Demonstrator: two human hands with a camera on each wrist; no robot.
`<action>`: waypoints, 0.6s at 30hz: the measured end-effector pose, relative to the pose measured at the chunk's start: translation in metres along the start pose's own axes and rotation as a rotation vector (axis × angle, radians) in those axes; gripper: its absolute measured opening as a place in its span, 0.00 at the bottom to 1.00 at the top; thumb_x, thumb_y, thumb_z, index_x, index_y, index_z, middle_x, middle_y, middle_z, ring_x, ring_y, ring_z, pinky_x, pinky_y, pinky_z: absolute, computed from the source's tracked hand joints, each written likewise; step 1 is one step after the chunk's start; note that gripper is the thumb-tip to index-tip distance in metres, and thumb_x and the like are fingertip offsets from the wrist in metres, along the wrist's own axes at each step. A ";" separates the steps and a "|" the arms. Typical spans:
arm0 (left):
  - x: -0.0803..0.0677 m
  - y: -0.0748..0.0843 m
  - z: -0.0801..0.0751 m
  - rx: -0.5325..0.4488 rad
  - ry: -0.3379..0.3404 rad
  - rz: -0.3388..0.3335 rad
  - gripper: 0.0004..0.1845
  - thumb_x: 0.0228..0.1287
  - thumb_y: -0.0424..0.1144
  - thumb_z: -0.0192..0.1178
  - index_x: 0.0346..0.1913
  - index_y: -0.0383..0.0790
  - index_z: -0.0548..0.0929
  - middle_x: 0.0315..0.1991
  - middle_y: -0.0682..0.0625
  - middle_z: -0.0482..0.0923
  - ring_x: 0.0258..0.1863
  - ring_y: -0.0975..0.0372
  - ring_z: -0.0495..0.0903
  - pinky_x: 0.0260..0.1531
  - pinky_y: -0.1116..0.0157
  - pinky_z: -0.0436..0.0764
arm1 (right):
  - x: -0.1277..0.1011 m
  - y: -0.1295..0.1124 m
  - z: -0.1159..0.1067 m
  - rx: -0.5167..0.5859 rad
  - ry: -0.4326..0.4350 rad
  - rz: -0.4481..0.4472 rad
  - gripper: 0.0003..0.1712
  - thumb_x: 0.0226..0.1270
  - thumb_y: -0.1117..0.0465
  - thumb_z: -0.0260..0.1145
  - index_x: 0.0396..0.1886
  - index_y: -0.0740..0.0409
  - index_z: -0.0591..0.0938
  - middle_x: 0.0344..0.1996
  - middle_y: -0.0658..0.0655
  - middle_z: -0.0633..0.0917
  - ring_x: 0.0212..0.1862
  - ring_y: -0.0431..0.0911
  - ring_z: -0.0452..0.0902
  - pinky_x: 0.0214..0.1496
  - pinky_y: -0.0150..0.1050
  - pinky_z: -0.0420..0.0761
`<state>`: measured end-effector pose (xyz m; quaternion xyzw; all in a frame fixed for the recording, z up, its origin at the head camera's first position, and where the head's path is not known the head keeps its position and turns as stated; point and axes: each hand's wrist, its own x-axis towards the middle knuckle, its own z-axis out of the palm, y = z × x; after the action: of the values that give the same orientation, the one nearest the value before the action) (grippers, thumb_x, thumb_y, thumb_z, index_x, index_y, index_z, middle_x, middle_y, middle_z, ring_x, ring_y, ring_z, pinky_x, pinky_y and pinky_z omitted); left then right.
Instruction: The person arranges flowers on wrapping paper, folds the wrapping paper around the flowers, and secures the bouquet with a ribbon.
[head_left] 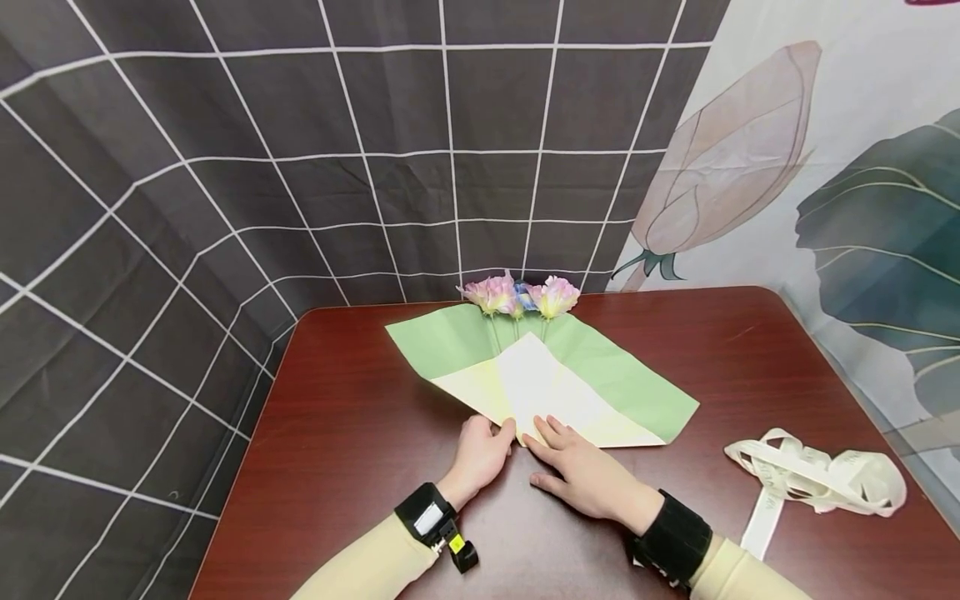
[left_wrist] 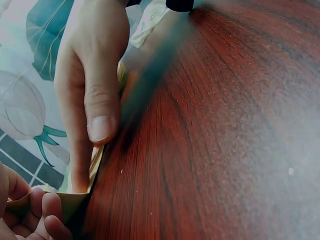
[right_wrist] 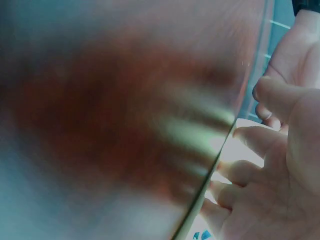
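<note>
A sheet of wrapping paper (head_left: 630, 379), green with a pale yellow-white side folded up, lies on the table around artificial flowers. Pink-and-yellow blooms (head_left: 555, 296) and a blue flower (head_left: 525, 294) show above its top edge, their lower stems hidden under the fold. My left hand (head_left: 480, 454) pinches the paper's bottom edge between thumb and curled fingers; the left wrist view shows those fingers (left_wrist: 52, 210) at the fold. Just right of it, my right hand (head_left: 588, 477) lies with spread fingers, their tips pressing the folded paper near its lower point.
A loose bundle of cream ribbon (head_left: 832, 479) with printed lettering lies at the table's right side, one end trailing toward the right sleeve. The reddish-brown table (head_left: 337, 433) meets a dark grid-patterned cloth (head_left: 397, 192) behind and at left. A floral cloth (head_left: 750, 208) hangs at right.
</note>
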<state>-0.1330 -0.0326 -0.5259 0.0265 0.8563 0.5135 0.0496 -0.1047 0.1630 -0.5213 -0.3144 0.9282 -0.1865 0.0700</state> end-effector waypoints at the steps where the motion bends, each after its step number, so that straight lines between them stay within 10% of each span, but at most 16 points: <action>1: 0.000 0.001 0.001 0.003 -0.007 0.010 0.23 0.65 0.44 0.53 0.13 0.38 0.80 0.05 0.59 0.69 0.06 0.67 0.65 0.10 0.68 0.62 | 0.000 0.000 0.000 -0.005 0.003 0.000 0.35 0.68 0.42 0.57 0.70 0.50 0.66 0.71 0.61 0.60 0.73 0.56 0.51 0.70 0.52 0.57; 8: 0.004 0.007 0.010 0.013 -0.041 0.039 0.21 0.66 0.43 0.53 0.16 0.40 0.82 0.06 0.61 0.69 0.07 0.68 0.66 0.11 0.69 0.64 | -0.001 0.000 0.000 -0.054 0.028 -0.031 0.32 0.68 0.45 0.59 0.68 0.52 0.69 0.69 0.63 0.64 0.71 0.63 0.54 0.68 0.56 0.59; 18: 0.019 0.008 0.022 0.174 -0.043 0.264 0.06 0.62 0.39 0.57 0.28 0.46 0.80 0.15 0.59 0.70 0.15 0.69 0.68 0.15 0.71 0.65 | -0.003 0.001 -0.001 -0.075 0.013 -0.017 0.32 0.68 0.43 0.57 0.67 0.54 0.71 0.70 0.60 0.62 0.72 0.60 0.52 0.70 0.53 0.58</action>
<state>-0.1494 -0.0074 -0.5302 0.1538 0.8853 0.4389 -0.0026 -0.1032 0.1665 -0.5206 -0.3234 0.9323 -0.1541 0.0505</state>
